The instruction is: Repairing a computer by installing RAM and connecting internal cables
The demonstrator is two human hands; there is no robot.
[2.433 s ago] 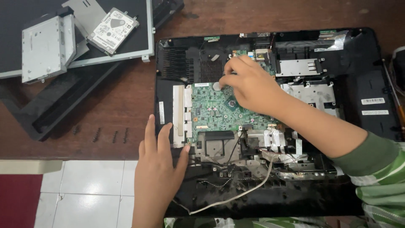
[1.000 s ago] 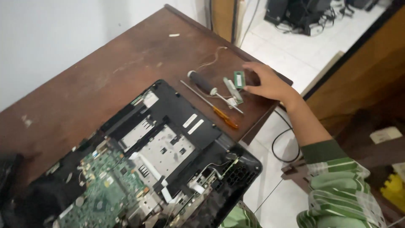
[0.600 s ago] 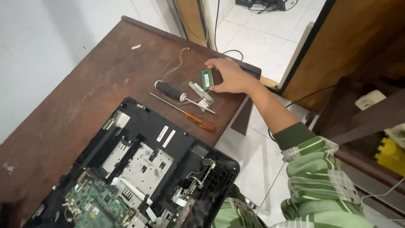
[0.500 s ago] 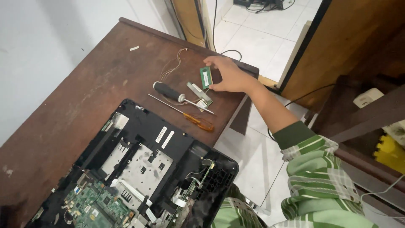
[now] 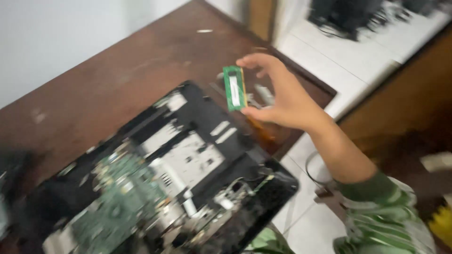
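One module: we saw a single small green memory module (image 5: 234,88) with a white label, held upright in the air above the far right part of the table.
Right hand: our right hand (image 5: 282,96) was clamped on the module, thumb under its lower end, forefinger over the top end.
Left hand: out of frame, so we could not tell what it did.
Change: half a second earlier the module sat at table level beside the screwdrivers; now it was lifted clear and brought back toward the laptop. We judged the pick-up done and the carry under way.
Laptop: one opened black laptop base (image 5: 155,178), keyboard side stripped, green motherboard (image 5: 117,193) exposed, just below and left of the module, not touching it.
Table: one dark brown wooden table (image 5: 122,70).
Tools: blurred, partly hidden behind the hand; we made out one orange screwdriver handle (image 5: 262,130) and pale bits near the table edge, count unsure.
Sleeve: one green striped sleeve (image 5: 386,211) on our right arm.
Floor: white tiles (image 5: 358,61) beyond the table.
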